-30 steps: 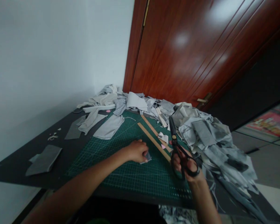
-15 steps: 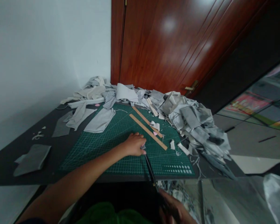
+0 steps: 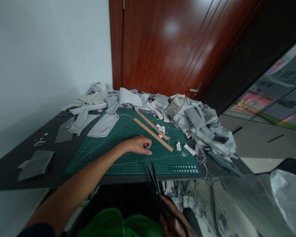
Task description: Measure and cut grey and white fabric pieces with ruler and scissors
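My left hand (image 3: 138,144) is over the green cutting mat (image 3: 128,164), its fingers curled around a small grey fabric scrap (image 3: 146,145) that is mostly hidden. At the front edge of the table, my right hand (image 3: 174,215) grips black-handled scissors (image 3: 154,180). Their blades are parted and point up toward the left hand, with a gap between the tips and that hand. Just beyond the left hand lie a wooden ruler (image 3: 153,134) and, behind it, a second wooden strip (image 3: 145,118). Small white fabric bits (image 3: 160,128) rest near the strips.
A large heap of grey and white fabric pieces (image 3: 197,118) covers the right and back. Flat light pieces (image 3: 103,125) lie at the left of the mat, and a folded grey cloth (image 3: 37,164) at the far left. Behind stands a brown door (image 3: 160,49).
The scissors have come away from the left hand, back toward me, and their blades have opened. My left hand has turned and its fingers have curled in. The view has shifted slightly.
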